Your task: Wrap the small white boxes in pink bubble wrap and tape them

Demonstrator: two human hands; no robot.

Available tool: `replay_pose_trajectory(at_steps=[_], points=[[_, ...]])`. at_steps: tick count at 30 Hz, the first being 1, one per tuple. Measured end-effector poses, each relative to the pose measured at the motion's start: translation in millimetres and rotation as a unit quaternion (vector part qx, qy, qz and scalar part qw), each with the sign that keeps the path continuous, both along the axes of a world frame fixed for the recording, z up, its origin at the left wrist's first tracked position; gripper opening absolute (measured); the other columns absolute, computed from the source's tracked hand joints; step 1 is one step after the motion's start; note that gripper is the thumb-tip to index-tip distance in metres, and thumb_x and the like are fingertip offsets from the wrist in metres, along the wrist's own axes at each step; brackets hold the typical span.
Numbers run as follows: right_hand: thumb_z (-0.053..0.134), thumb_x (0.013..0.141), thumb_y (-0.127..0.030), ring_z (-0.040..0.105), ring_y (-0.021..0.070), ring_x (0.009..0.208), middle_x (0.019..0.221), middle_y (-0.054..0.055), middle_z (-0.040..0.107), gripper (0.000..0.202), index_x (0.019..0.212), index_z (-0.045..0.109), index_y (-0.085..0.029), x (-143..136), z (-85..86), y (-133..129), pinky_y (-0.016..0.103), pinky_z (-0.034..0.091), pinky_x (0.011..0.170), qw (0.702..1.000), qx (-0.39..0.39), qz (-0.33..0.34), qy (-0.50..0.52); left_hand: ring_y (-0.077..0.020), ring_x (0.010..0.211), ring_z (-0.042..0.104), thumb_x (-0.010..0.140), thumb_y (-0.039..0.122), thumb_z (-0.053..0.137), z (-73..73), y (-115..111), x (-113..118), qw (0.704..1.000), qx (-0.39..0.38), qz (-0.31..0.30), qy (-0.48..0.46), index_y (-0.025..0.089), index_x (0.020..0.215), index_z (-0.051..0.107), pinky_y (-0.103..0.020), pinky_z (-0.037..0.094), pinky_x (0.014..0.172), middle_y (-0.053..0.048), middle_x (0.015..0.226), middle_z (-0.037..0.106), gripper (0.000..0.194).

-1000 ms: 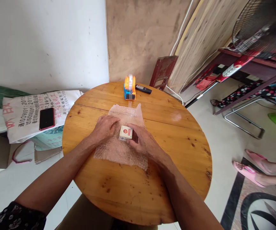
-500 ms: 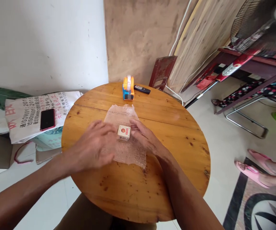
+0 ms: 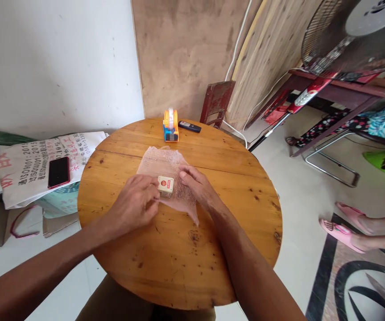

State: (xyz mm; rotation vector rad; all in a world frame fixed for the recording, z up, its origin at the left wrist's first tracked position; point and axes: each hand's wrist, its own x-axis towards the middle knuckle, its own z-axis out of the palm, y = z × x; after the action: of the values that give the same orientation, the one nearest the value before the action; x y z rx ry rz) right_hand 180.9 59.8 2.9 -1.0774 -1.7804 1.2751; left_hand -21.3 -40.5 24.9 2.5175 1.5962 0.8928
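A sheet of clear bubble wrap (image 3: 160, 161) lies on the round wooden table (image 3: 246, 196). On it sits a small cream-coloured box (image 3: 166, 183) with a red emblem and red lettering on top. My left hand (image 3: 139, 201) is closed, its fingers curled and pinching the near left edge of the wrap just beside the box. My right hand (image 3: 199, 187) rests over the right side of the wrap, with fingers stretched out, a little apart from the box. Its palm hides that edge of the wrap.
An orange and blue tape dispenser (image 3: 170, 125) and a black remote-like object (image 3: 189, 126) stand at the table's far edge. A phone (image 3: 59, 172) lies on a printed white sack (image 3: 28, 156) at left. A fan (image 3: 339, 40) and a seated person's feet (image 3: 349, 229) are at right.
My left hand has moved from a blurred, spread pose into a pinch at the wrap's near edge. That edge now looks gathered up towards the box. The view has shifted slightly.
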Motion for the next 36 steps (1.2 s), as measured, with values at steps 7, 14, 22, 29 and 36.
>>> replay_pose_trajectory(at_steps=[7,14,22,29,36], points=[[0.06,0.081,-0.06,0.062,0.025,0.108,0.109,0.008,0.069,0.057,0.124,0.057,-0.021,19.8,26.2,-1.7,0.043,0.046,0.096,0.994,-0.061,0.08,0.044,-0.0191,0.077,0.065,0.077,0.035,0.06,3.6,42.1,-3.8,0.968,-0.185,0.067,-0.154,0.02,0.076,0.064,-0.028,0.047,0.064,-0.004,0.092,0.071,0.016],[0.076,0.068,-0.042,0.062,0.0168,0.076,0.086,0.001,0.066,0.049,0.11,0.061,-0.021,8.7,13.2,-3.9,0.03,0.05,0.068,0.996,-0.072,0.051,-0.007,-0.0138,0.062,0.057,0.074,0.036,0.062,-7.9,47.1,1.1,0.934,-0.232,0.064,-0.265,0.019,0.076,0.062,-0.023,0.043,0.057,0.002,0.069,0.064,0.018],[0.075,0.07,-0.047,0.05,0.0113,0.059,0.069,-0.001,0.06,0.034,0.083,0.064,-0.018,12.6,18.3,-8.2,0.023,0.038,0.053,0.982,-0.145,0.119,-0.003,-0.0138,0.071,0.061,0.069,0.032,0.062,-8.1,40.3,3.6,0.883,-0.297,0.005,-0.363,0.018,0.063,0.054,-0.023,0.046,0.061,-0.003,0.088,0.07,0.017],[0.068,0.077,-0.042,0.041,0.01,0.056,0.061,-0.003,0.051,0.026,0.072,0.058,-0.018,17.6,28.0,-9.6,0.022,0.03,0.05,0.987,-0.097,0.116,-0.047,-0.0138,0.071,0.061,0.068,0.032,0.063,-7.4,35.9,2.3,0.869,-0.32,0.012,-0.378,0.018,0.063,0.056,-0.024,0.045,0.061,-0.004,0.089,0.07,0.017],[0.06,0.078,-0.03,0.042,0.0108,0.058,0.062,-0.003,0.05,0.014,0.071,0.058,-0.018,14.9,19.9,-9.9,0.023,0.031,0.052,0.988,-0.018,0.104,-0.115,-0.012,0.063,0.053,0.067,0.029,0.063,-6.5,40.1,4.8,0.871,-0.328,0.017,-0.366,0.018,0.072,0.056,-0.022,0.04,0.056,0.002,0.071,0.06,0.014]])
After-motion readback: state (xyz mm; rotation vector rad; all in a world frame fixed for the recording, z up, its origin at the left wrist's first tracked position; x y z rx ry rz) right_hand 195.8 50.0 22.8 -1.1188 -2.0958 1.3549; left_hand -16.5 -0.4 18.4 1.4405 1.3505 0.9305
